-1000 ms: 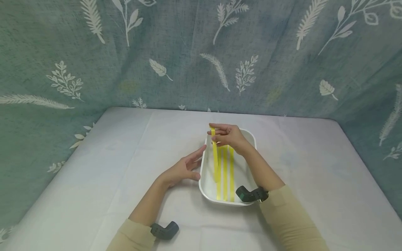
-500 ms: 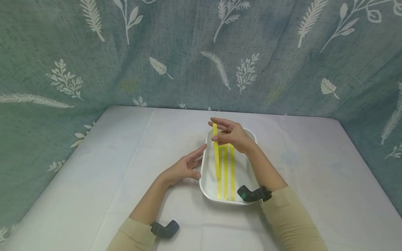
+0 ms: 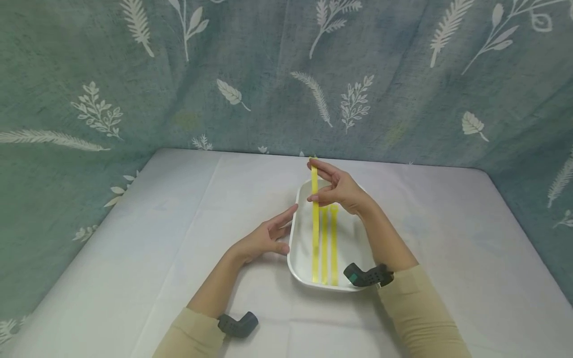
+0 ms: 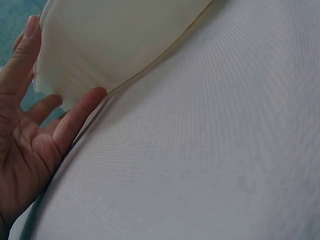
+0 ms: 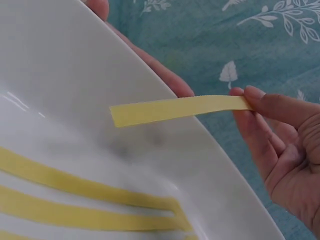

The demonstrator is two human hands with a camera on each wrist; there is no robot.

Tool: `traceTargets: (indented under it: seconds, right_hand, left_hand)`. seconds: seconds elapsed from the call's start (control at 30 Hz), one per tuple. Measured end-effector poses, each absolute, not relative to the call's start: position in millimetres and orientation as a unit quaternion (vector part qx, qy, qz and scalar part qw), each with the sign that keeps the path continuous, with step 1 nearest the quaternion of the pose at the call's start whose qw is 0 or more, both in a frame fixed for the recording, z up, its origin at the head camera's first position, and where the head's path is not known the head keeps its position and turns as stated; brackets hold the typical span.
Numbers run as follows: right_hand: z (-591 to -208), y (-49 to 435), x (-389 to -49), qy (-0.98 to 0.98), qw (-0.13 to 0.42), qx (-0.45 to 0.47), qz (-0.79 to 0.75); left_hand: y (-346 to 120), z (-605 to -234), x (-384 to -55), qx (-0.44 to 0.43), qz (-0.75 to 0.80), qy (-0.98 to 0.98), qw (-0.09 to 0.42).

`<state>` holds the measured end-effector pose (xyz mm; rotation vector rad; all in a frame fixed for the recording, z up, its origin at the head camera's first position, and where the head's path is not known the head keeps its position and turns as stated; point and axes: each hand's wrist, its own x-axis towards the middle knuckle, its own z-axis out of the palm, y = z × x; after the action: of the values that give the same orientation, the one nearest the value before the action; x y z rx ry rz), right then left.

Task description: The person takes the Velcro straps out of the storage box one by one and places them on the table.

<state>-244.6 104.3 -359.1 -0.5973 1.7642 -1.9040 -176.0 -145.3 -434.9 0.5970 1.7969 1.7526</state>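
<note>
RIGHT HAND (image 3: pixel 342 191): you are raising a pinched yellow strip (image 3: pixel 316 223) over the white tray (image 3: pixel 302 248) | LEFT HAND (image 3: pixel 264 242): your spread fingers are touching its side | STATUS: strip is hanging clear of flat strips (image 3: pixel 334 248)

The tray (image 3: pixel 304 258) (left hand (image 3: pixel 263 241) at its left side) sits on the table (image 3: pixel 147 243) before the backdrop (image 3: pixel 264 64), strips (image 3: pixel 334 248) inside.

Head view: soft, even light, faint shadow nr tray (image 3: pixel 301 253). L wrist view dimmer, bit blurry. R wrist view: small glare streaks, soft shadows in tray.
</note>
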Motion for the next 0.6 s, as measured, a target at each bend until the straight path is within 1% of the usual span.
traceTargets:
  seconds: [0.3, 0.47, 0.6]
  right_hand:
    - [-347, 116, -243, 0.656, 0.236, -0.230, -0.679]
    - [-340, 124, -241, 0.658, 0.235, -0.232, -0.677]
    - [-336, 130, -240, 0.665, 0.224, -0.236, -0.672]
  left_hand:
    - [-144, -432, -176, 0.222, 0.652, 0.672, 0.274]
    - [-144, -433, -176, 0.216, 0.652, 0.670, 0.281]
    - [-143, -433, -176, 0.217, 0.655, 0.668, 0.278]
